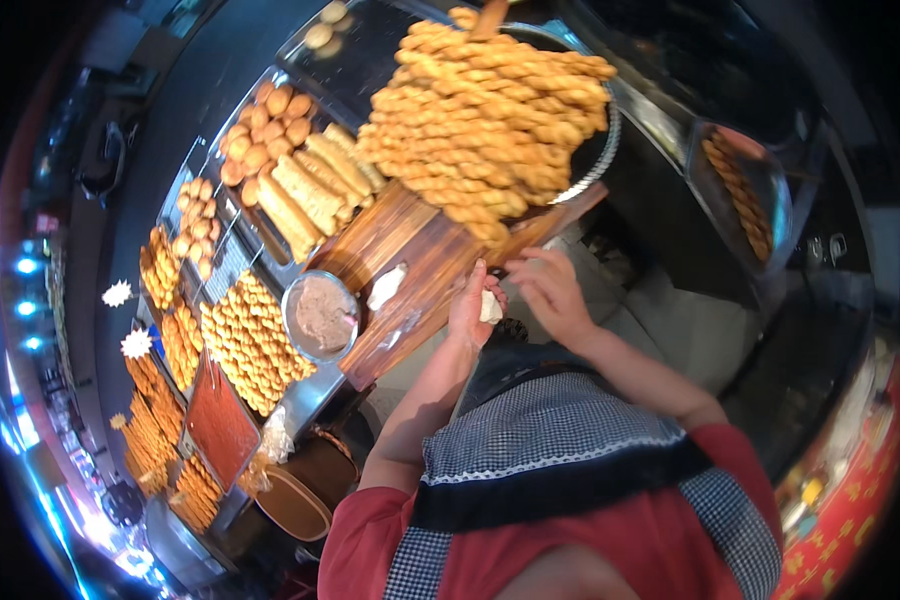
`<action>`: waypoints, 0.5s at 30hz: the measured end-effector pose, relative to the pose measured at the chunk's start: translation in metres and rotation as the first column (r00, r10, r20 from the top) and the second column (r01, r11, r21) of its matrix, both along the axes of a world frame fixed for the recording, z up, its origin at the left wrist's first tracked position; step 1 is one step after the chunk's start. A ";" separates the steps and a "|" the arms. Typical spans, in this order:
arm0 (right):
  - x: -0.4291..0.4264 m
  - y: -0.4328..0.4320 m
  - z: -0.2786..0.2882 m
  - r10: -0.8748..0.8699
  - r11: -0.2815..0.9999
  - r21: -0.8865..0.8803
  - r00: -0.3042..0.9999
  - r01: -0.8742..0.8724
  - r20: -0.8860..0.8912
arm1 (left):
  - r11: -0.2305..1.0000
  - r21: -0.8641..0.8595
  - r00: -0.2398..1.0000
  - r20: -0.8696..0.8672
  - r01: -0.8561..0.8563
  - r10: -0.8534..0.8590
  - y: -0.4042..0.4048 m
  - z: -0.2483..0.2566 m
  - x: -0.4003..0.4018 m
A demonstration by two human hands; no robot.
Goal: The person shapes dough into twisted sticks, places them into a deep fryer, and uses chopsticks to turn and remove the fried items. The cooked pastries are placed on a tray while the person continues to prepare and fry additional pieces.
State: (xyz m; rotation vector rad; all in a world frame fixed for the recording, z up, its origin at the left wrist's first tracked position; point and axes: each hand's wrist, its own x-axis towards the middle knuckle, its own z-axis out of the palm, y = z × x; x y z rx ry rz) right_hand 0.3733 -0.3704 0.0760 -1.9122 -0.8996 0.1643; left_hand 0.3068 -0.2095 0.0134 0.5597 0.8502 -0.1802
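Note:
A piece of pale dough point(490, 307) rests in my left hand point(474, 304), whose fingers curl around it at the near edge of a wooden board point(420, 262). Just right of it, my right hand point(551, 289) is raised with its fingers apart and nothing seen in it. Another flattened piece of white dough point(388, 286) lies on the board. At the board's left end stands a glass bowl point(321, 315) of pinkish-brown paste, with a utensil's tip showing at its rim.
Fried dough twists point(487, 120) are piled high on a round tray beyond the board. Fried dough sticks point(300, 202) and round fried balls point(270, 127) lie left of them. A brown bin point(300, 495) stands below left. One twist point(739, 195) lies in a container at right.

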 end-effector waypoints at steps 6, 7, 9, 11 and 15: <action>-0.001 -0.061 0.064 -0.282 0.958 0.126 0.933 0.259 0.222 | 0.942 -0.264 0.935 0.337 0.208 -0.112 -0.138 0.105 0.055; -0.002 -0.076 0.075 -0.292 0.955 0.122 0.921 0.269 0.256 | 0.925 -0.271 0.904 0.404 0.265 -0.140 -0.159 0.115 0.064; 0.022 -0.122 0.084 -0.260 0.953 0.200 0.951 0.225 0.169 | 0.880 -0.286 0.830 0.526 0.380 -0.187 -0.203 0.134 0.080; 0.052 -0.177 0.092 -0.322 0.939 0.211 0.905 0.270 0.278 | 0.828 -0.304 0.757 0.621 0.471 -0.203 -0.244 0.145 0.089; 0.043 -0.251 0.104 -0.539 0.839 0.264 0.657 0.476 0.527 | 0.777 -0.030 0.678 0.509 0.629 -0.530 -0.298 0.158 0.121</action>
